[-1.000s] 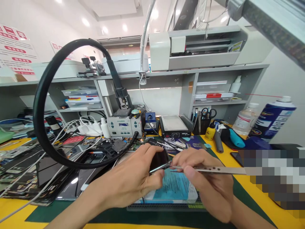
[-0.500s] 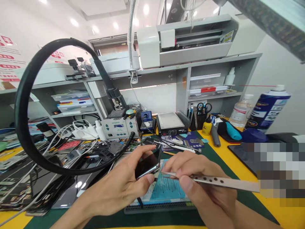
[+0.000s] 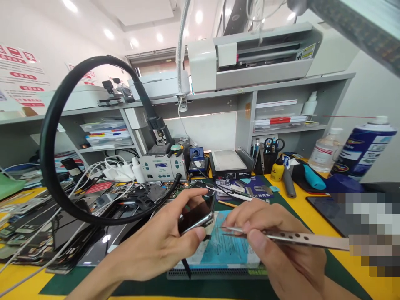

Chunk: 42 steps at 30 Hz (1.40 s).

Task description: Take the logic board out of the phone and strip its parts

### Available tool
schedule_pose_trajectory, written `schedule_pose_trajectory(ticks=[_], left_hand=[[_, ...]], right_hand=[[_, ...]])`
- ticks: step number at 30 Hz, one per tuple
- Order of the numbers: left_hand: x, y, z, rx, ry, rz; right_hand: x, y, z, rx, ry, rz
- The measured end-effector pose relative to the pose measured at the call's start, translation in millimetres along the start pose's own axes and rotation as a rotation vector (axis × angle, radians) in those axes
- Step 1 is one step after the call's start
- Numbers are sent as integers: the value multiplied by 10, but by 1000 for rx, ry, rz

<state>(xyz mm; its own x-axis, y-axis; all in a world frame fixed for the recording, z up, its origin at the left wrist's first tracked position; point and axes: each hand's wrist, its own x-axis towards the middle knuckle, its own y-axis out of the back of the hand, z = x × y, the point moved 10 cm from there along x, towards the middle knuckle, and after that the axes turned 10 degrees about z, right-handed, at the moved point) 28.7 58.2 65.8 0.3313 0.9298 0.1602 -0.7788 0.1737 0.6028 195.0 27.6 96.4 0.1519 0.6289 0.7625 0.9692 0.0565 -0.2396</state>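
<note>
My left hand (image 3: 168, 233) is closed around a smartphone (image 3: 196, 216) with a dark, glossy face, tilted above the mat. Its lower edge, by my thumb, shows a bright metal frame. In my right hand (image 3: 278, 241) is a pair of metal tweezers (image 3: 293, 236) with a row of holes in the handle. The tweezer tips stand slightly apart, a short way right of the phone, and nothing shows between them. Below both hands lies a blue and white printed sheet (image 3: 231, 248) on a dark perforated base.
A black hose (image 3: 46, 141) loops from the hot air station (image 3: 162, 166) over phone parts at left. A heating plate (image 3: 228, 162) stands behind my hands. At right are a yellow bottle (image 3: 277, 168), a spray can (image 3: 362, 146) and a dark tablet (image 3: 328, 212).
The tweezers have drawn back to the right, away from the phone's edge. The phone stays in my left hand. The whole view has shifted a little.
</note>
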Motion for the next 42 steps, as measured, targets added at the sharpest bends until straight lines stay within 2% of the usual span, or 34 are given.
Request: schedule_pose_trajectory(ticks=[5, 10, 16, 21, 23, 29, 35, 38, 42], left_hand=[[13, 74, -4, 78, 53, 81], [19, 117, 13, 64, 69, 103], [24, 153, 12, 70, 58, 141], [38, 155, 9, 64, 75, 155], [51, 138, -8, 63, 75, 154], [87, 111, -19, 51, 81, 166], [62, 108, 89, -35, 192, 38], [51, 59, 10, -82, 195, -45], [33, 30, -173, -142, 178, -63]], right_hand=[[-19, 16, 58, -43, -17, -16], [15, 54, 209, -106, -74, -8], [69, -51, 477, -46, -289, -109], [-92, -238, 810, 29, -616, -262], [-131, -267, 860, 30, -658, -283], [-103, -267, 854, 13, -660, -278], [-132, -276, 842, -39, -700, -317], [-199, -237, 892, -42, -751, -313], [-291, -224, 976, -5, -821, -298]])
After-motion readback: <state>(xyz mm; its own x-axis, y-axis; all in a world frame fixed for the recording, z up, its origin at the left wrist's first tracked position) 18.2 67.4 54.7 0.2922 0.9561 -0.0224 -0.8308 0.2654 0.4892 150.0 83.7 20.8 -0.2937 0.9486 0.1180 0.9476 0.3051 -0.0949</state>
